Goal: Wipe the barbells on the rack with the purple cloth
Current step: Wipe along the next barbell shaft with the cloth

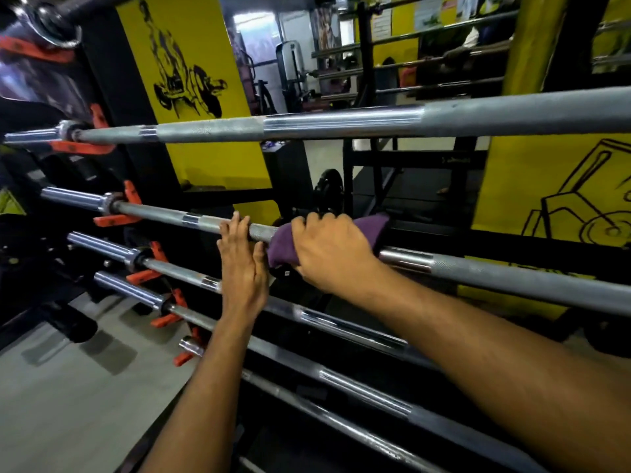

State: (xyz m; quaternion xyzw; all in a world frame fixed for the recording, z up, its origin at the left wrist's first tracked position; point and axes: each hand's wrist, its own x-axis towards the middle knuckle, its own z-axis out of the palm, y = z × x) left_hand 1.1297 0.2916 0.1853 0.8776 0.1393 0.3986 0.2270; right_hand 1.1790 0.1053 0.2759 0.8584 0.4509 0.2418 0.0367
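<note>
Right hand (329, 249) wraps purple cloth (367, 227) round barbell (512, 278); no readable writing

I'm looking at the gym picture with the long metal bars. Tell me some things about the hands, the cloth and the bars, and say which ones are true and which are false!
1. The right hand presses the purple cloth around a barbell. True.
2. The left hand holds the cloth. False: it is bare, fingers resting on the same bar beside the cloth.
3. The bar being wiped is the topmost one in view. False: another barbell lies above it.
4. The bars rest on orange hooks at the left. True.
5. The cloth is green. False: it is purple.
</note>
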